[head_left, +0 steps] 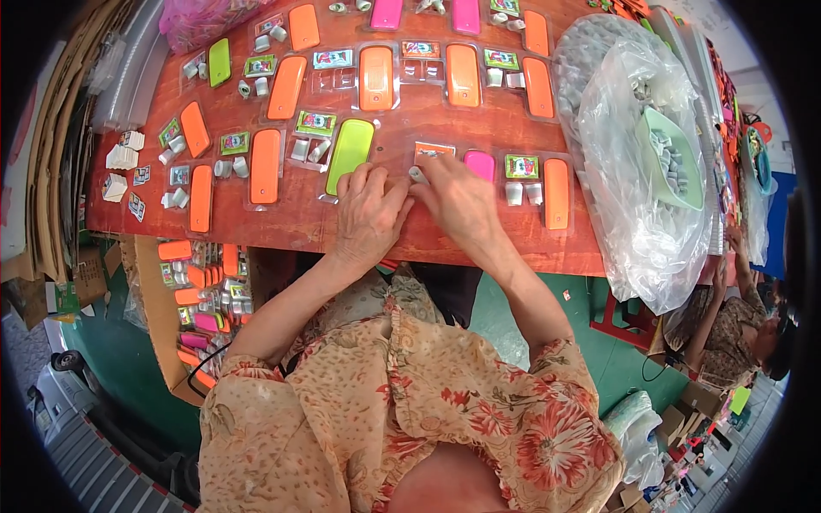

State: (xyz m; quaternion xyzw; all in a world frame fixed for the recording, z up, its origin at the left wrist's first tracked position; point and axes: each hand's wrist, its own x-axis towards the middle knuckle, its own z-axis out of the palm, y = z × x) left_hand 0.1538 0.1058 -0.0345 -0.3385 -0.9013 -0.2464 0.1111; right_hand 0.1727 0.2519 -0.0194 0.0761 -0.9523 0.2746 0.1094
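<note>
Right hand (459, 203) has a small white cylinder (416, 174) pinched just left of the pink plastic case (481, 164), left hand (369, 212) is curled close by (can't tell if it's gripping anything), and a loose pinch could send the cylinder rolling.

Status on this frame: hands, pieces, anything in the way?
Left hand by lime-green case. Right hand near magenta case, small white piece at its fingertips. Right hand partly hiding orange packet.

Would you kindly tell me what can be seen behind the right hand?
An orange packet and a pink case show partly beyond the right hand; whatever lies directly beneath the hand is covered and cannot be seen.
</note>
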